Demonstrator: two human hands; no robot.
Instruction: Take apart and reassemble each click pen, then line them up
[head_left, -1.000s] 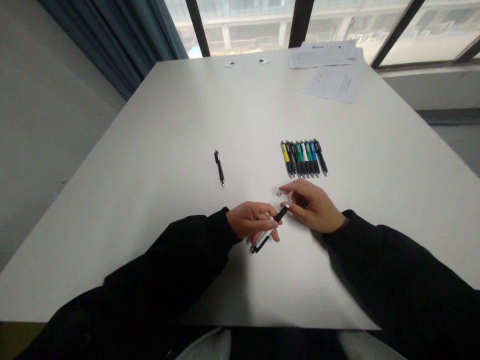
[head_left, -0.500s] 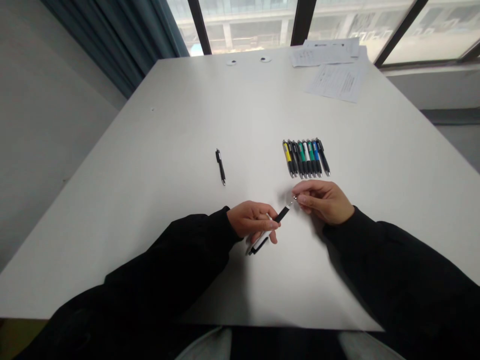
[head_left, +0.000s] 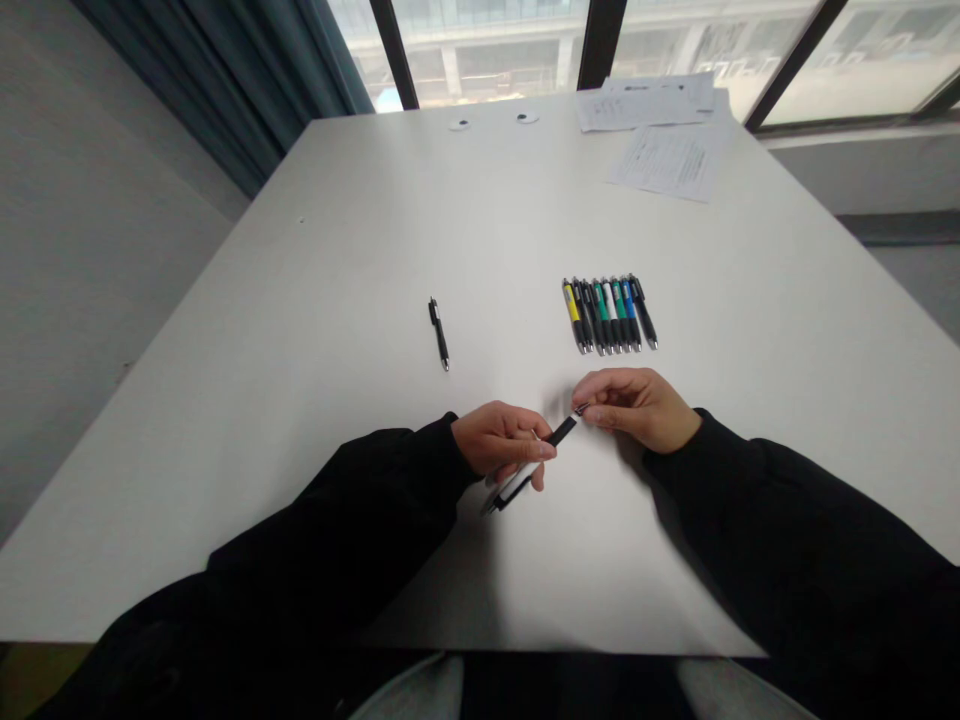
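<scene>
My left hand (head_left: 499,438) is closed around the barrel of a white pen (head_left: 517,482) with a black grip, which slants up to the right. Between the thumb and fingers of my right hand (head_left: 639,404) is a small silver pen tip (head_left: 581,408), set against the far end of the black grip. Whether it is seated there, I cannot tell. Just beyond my right hand lies a row of several pens (head_left: 611,315) with yellow, black, green, white and blue barrels. A single black pen (head_left: 439,334) rests on the table, up and left of my left hand.
The white table (head_left: 360,270) reaches to the windows at the back. Printed papers (head_left: 660,160) overlap at its far right corner. Two small white oval pieces (head_left: 527,117) with dark spots sit by the far edge. A blue curtain (head_left: 247,80) hangs at the left.
My right hand has moved slightly left and down, bringing the silver tip from a small gap to the end of the pen's grip. My left hand keeps its hold.
</scene>
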